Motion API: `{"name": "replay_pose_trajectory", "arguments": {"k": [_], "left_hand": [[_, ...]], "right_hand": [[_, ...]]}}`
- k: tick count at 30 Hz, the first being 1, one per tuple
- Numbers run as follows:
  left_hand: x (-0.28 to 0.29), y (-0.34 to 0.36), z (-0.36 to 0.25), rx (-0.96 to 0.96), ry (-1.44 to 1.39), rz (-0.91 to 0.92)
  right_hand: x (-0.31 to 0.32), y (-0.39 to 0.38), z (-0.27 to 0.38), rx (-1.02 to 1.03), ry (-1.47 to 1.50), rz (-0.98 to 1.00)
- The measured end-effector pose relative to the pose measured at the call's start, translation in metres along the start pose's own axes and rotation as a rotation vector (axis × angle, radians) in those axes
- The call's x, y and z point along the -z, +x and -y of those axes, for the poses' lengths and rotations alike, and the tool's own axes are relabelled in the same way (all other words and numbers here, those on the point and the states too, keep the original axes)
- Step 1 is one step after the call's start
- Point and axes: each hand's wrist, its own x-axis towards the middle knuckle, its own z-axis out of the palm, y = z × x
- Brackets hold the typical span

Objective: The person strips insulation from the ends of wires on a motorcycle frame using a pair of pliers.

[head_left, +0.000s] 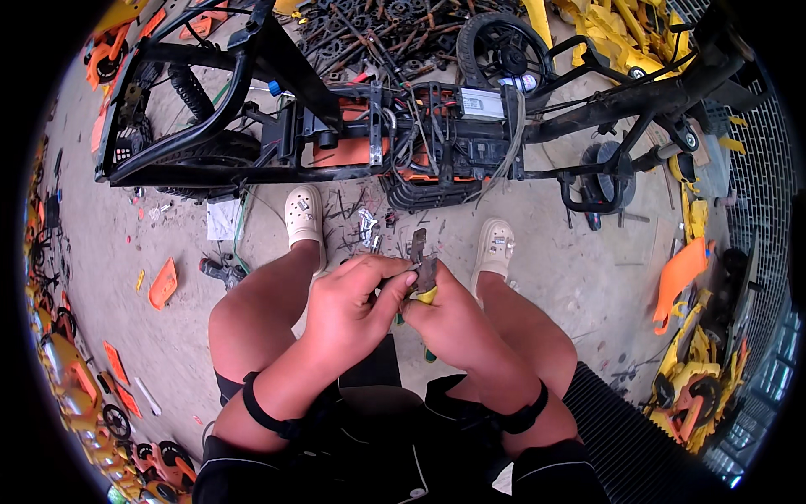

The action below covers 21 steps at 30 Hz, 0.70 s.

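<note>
In the middle of the head view my left hand (357, 307) pinches something small, perhaps a short wire end, between thumb and fingers, too small to name. Beside it my right hand (447, 317) grips a pair of pliers (424, 256) with yellow handles, its dark metal head pointing up, close to my left fingertips. Both hands are in front of a black vehicle frame (319, 174), which carries a silver box (481, 104), loose cables and orange panels.
My feet in pale clogs are on the concrete floor (176, 353) among scattered small debris and an orange piece (164, 284). A pile of rusty metal parts (369, 34) and a wheel (504, 29) lie beyond the frame. Yellow and orange body parts (680, 277) line both sides.
</note>
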Motion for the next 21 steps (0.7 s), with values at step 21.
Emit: {"name": "replay_pose_trajectory", "arguments": {"k": [21], "left_hand": [[-0.003, -0.002, -0.009, 0.043, 0.092, 0.023]], "right_hand": [[0.001, 0.005, -0.003, 0.070, -0.092, -0.052]]}}
